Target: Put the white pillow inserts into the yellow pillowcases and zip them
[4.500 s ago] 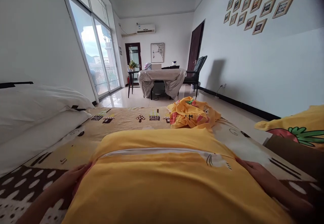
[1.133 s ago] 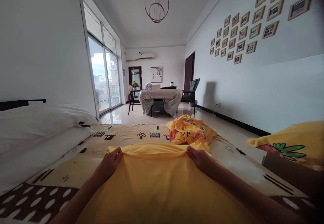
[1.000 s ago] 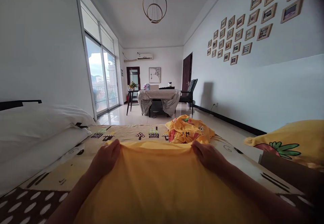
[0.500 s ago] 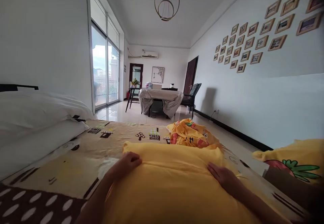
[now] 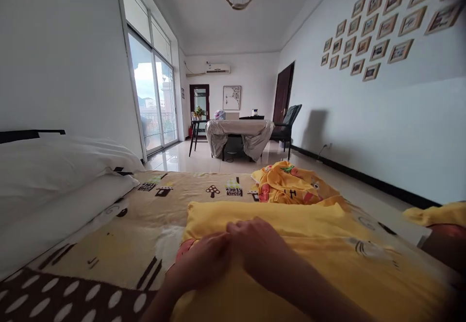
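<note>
1. The yellow pillow (image 5: 302, 217) lies flat on the patterned blanket (image 5: 189, 186), directly beneath the hands; its far edge runs beyond the fingers, a red patch shows by the left hand, and a whiskered face print lies to the right of the right hand.
2. The left hand (image 5: 211, 254) rests on the pillow, fingers bent inward; the right hand (image 5: 255, 242) meets it, fingers curled down over the same spot; both are mostly closed, but whether they pinch any fabric is hidden.
3. The hands and forearms cover the middle of the pillow and block the view of the cloth under them.
4. Beyond the hands and to their right, a crumpled yellow cloth (image 5: 287, 186) with printed figures lies in a heap at the pillow's far side; whether the two touch is hard to tell.
5. Well to the left of the hands, white pillows (image 5: 61, 166) lie stacked; well to the right, another yellow item (image 5: 440, 215) with a red print sits by a dark, box-like shape (image 5: 442, 249), both cut off by the view.
6. Farther ahead of the hands, past the blanket, stand a draped table (image 5: 240, 127) and a black chair (image 5: 289, 118).
</note>
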Action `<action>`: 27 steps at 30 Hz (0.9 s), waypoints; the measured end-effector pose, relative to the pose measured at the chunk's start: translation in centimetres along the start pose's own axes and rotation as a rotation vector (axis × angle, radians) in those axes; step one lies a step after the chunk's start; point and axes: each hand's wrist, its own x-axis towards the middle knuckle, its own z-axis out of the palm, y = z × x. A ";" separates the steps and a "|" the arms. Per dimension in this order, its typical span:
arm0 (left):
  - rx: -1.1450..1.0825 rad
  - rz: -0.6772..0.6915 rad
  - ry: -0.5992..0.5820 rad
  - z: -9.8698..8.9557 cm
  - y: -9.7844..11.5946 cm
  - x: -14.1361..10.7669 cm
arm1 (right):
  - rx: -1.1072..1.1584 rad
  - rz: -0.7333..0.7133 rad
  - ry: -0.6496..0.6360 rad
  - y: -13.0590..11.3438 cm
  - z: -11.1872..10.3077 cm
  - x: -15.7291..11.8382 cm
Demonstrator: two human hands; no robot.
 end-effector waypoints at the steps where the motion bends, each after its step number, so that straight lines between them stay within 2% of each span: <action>1: 0.018 -0.016 -0.018 0.0 0.1 0.0 | 0.013 0.028 0.006 -1.1 0.9 0.9; 3: 0.089 -0.048 -0.065 -0.3 -0.3 -0.2 | 0.092 0.097 0.040 -2.1 3.3 2.2; 5: 0.145 -0.045 -0.086 -1.2 -1.1 -0.5 | 0.227 0.164 0.103 -2.0 5.9 2.6; 8: 0.207 -0.051 -0.047 -2.6 -2.5 -1.1 | 0.378 0.106 0.199 -1.4 8.3 1.9; 10: 0.236 -0.083 -0.039 -3.4 -3.3 -1.7 | 0.460 0.034 0.238 -1.1 8.6 1.3; 12: 0.253 -0.109 -0.068 -4.0 -4.0 -2.2 | 0.497 0.029 0.238 -1.1 8.4 1.0; 17: 0.358 -0.236 -0.088 -4.5 -4.7 -2.6 | 0.388 -0.014 0.207 -1.2 8.7 1.3; 23: 0.578 -0.432 -0.042 -3.3 -3.8 -2.1 | 0.309 -0.066 0.176 -1.0 8.6 1.2; 27: 0.741 -0.465 0.076 -2.2 -2.6 -2.3 | 0.284 -0.066 0.140 -1.0 8.2 1.0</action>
